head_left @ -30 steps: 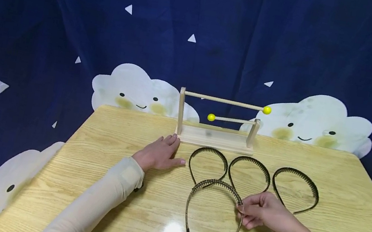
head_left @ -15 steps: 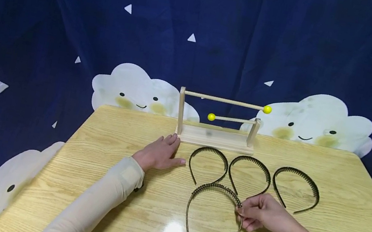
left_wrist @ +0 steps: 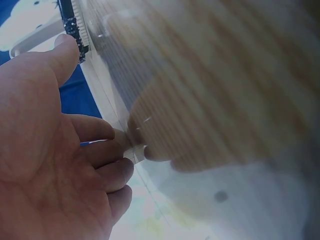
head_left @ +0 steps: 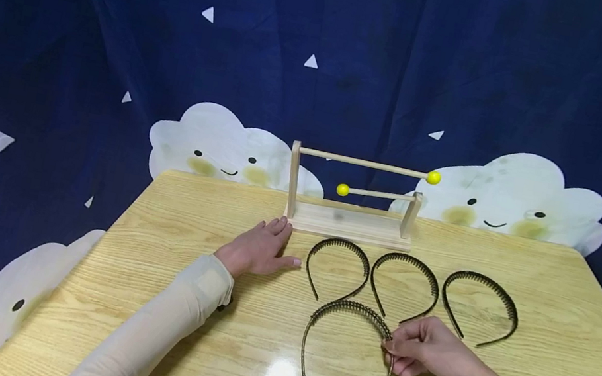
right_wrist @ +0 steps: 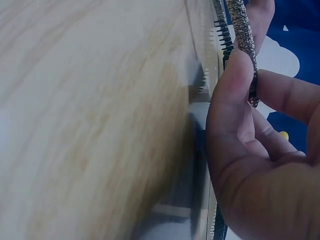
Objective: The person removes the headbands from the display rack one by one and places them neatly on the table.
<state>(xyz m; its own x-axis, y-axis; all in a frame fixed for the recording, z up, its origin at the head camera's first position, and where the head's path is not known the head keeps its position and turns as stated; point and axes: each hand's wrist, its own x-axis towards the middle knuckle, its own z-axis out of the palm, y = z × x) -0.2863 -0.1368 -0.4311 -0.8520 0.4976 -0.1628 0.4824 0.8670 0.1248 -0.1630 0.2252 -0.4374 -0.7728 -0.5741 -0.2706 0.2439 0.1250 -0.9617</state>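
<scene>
My right hand (head_left: 432, 352) pinches a dark headband (head_left: 355, 306) by its right side, between thumb and fingers. Its toothed arch points away from me and both tips point towards me. Up close in the right wrist view, the pinched headband (right_wrist: 241, 27) has a glittery surface. My left hand (head_left: 256, 249) lies palm down on the table, fingers extended, fingertips at the left front corner of a wooden stand (head_left: 349, 223). Behind the held headband lie a left headband (head_left: 341, 242), a middle headband (head_left: 408, 258) and a right headband (head_left: 483, 277), all dark and toothed.
The stand carries a long upper rod (head_left: 366, 163) and a shorter lower rod (head_left: 381, 195), each ending in a yellow ball. It stands near the back edge of the wood-grain table (head_left: 182, 207). Behind hangs a dark blue curtain (head_left: 364, 38) with clouds.
My right hand has drawn the held headband slightly towards me, away from the row behind it. The left hand, the stand and the other headbands stay where they were.
</scene>
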